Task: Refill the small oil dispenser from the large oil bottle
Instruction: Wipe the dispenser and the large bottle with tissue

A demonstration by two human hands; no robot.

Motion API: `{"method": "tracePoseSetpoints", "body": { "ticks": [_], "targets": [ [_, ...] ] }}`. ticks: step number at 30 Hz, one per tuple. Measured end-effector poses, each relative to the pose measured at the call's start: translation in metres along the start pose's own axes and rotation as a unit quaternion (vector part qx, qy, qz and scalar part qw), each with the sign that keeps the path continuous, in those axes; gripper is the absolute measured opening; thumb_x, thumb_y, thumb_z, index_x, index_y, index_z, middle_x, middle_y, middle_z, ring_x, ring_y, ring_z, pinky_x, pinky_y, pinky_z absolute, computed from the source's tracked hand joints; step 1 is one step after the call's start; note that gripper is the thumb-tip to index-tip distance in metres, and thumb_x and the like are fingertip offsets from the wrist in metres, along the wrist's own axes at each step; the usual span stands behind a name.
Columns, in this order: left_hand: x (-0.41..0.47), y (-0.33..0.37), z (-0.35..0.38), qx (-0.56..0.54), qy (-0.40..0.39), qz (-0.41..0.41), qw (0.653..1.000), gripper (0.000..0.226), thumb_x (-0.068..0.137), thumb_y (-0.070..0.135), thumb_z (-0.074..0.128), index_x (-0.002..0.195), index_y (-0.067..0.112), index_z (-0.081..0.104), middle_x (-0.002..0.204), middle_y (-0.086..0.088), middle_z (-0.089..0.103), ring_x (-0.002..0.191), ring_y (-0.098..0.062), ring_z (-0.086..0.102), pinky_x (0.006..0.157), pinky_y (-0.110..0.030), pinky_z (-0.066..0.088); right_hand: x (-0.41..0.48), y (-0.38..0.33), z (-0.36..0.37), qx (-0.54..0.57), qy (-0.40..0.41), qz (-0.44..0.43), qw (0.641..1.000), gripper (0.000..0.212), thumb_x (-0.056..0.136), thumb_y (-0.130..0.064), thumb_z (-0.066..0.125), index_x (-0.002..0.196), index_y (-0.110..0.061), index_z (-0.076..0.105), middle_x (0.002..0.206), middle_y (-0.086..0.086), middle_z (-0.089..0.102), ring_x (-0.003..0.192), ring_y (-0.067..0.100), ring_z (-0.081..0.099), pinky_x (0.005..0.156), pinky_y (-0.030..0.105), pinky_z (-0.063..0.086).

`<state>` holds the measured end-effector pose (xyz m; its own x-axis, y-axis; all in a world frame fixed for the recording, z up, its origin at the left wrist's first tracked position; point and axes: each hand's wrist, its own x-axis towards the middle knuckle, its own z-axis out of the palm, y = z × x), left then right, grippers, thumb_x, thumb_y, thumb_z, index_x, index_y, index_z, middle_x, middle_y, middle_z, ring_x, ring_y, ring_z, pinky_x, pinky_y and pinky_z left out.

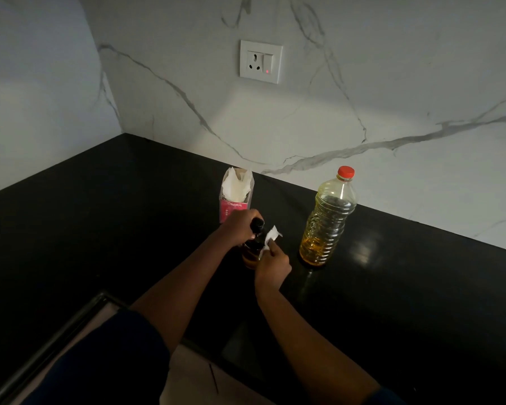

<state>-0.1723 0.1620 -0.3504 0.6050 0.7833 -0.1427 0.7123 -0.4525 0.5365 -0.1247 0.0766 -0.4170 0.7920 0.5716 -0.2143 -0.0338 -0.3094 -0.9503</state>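
Now my left hand [240,228] curls round the black top of the small oil dispenser [252,254]. My right hand [272,268] pinches a tissue [270,236] beside it. The capped large oil bottle [327,226] stands apart at three o'clock. The counter [114,229] stretches wide toward nine o'clock, its edge at six.

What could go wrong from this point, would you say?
The left hand grips only the top of the small dispenser, so the right hand pressing the tissue against its side might tip it. The capped large oil bottle stands near the right hand and could get knocked.
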Motion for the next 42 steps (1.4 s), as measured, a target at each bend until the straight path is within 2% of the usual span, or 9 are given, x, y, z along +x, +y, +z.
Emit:
{"method": "tracePoseSetpoints", "body": {
  "ticks": [3,8,14,21,29,33,36,38,42],
  "targets": [
    [-0.003,-0.001,-0.004,-0.007,-0.007,0.021,1.0,0.039,0.083,-0.003,0.059,0.119,0.01,0.05,0.121,-0.01,0.057,0.115,-0.022,0.055,0.097,-0.036,0.048,0.003,-0.01,-0.004,-0.022,-0.019,-0.054,0.998,0.037,0.095,-0.003,0.04,0.128,-0.012,0.056,0.114,0.009,0.065,0.078,0.007,0.059,0.067,0.021,0.054],
    [-0.005,-0.009,-0.01,-0.041,-0.045,0.04,0.997,0.047,0.081,-0.007,0.059,0.121,0.015,0.047,0.128,-0.008,0.052,0.123,-0.022,0.05,0.095,-0.036,0.049,0.023,-0.021,-0.018,0.011,-0.118,0.044,0.992,0.031,0.093,-0.015,0.036,0.068,-0.016,0.055,0.073,0.002,0.056,0.063,0.01,0.049,0.058,0.025,0.037],
    [-0.004,-0.01,-0.01,-0.001,-0.027,0.033,0.999,0.062,0.083,-0.005,0.058,0.137,0.014,0.035,0.134,-0.011,0.05,0.126,-0.024,0.048,0.104,-0.04,0.042,0.016,-0.005,-0.023,0.027,-0.127,0.099,0.987,0.024,0.092,-0.007,0.04,0.093,-0.013,0.062,0.077,-0.002,0.06,0.067,0.008,0.056,0.054,0.021,0.041],
    [-0.006,-0.006,-0.006,0.068,0.012,-0.004,0.998,0.02,0.091,0.014,0.054,0.11,0.008,0.057,0.106,-0.008,0.063,0.1,-0.02,0.061,0.086,-0.027,0.044,0.012,-0.017,-0.014,0.077,-0.063,-0.037,0.994,0.017,0.094,-0.012,0.049,0.093,-0.014,0.067,0.071,-0.006,0.06,0.062,0.0,0.054,0.055,0.013,0.039],
    [-0.01,0.002,0.019,-0.03,0.029,-0.054,0.998,0.046,0.088,0.02,0.06,0.129,0.01,0.042,0.121,-0.009,0.057,0.113,-0.023,0.056,0.095,-0.034,0.045,0.037,-0.039,-0.009,-0.019,-0.145,-0.022,0.989,0.029,0.087,-0.016,0.049,0.061,-0.018,0.061,0.066,0.0,0.062,0.067,0.013,0.058,0.073,0.035,0.051],
    [-0.008,0.001,0.011,-0.05,0.023,-0.035,0.998,0.043,0.089,0.015,0.058,0.13,0.012,0.043,0.125,-0.009,0.056,0.116,-0.022,0.054,0.097,-0.033,0.043,0.033,-0.032,-0.011,0.024,-0.109,0.005,0.994,0.02,0.087,-0.014,0.053,0.086,-0.012,0.072,0.085,0.006,0.071,0.085,0.019,0.067,0.082,0.036,0.052],
    [-0.005,0.001,0.009,-0.029,0.047,-0.052,0.997,0.03,0.094,0.021,0.051,0.122,0.01,0.05,0.118,-0.009,0.059,0.109,-0.021,0.057,0.09,-0.031,0.044,0.018,-0.029,-0.016,0.045,-0.063,-0.005,0.997,0.028,0.093,-0.011,0.049,0.117,-0.009,0.064,0.108,0.005,0.069,0.098,0.017,0.065,0.081,0.021,0.053],
    [-0.004,0.0,0.008,-0.003,0.048,-0.067,0.997,0.022,0.095,0.024,0.048,0.109,0.009,0.056,0.108,-0.009,0.062,0.099,-0.021,0.059,0.086,-0.03,0.045,0.004,-0.027,-0.019,0.032,-0.046,-0.024,0.998,0.033,0.095,-0.006,0.046,0.128,-0.006,0.053,0.116,0.0,0.061,0.093,0.009,0.06,0.063,0.003,0.047],
    [-0.003,0.002,-0.001,0.006,0.019,-0.035,0.999,0.022,0.09,0.013,0.055,0.112,0.008,0.057,0.108,-0.009,0.062,0.102,-0.022,0.06,0.092,-0.033,0.049,-0.004,-0.019,-0.016,-0.029,-0.055,-0.095,0.993,0.034,0.096,-0.007,0.045,0.128,-0.008,0.054,0.112,0.008,0.067,0.081,0.006,0.059,0.072,0.015,0.049]
  ]
}}
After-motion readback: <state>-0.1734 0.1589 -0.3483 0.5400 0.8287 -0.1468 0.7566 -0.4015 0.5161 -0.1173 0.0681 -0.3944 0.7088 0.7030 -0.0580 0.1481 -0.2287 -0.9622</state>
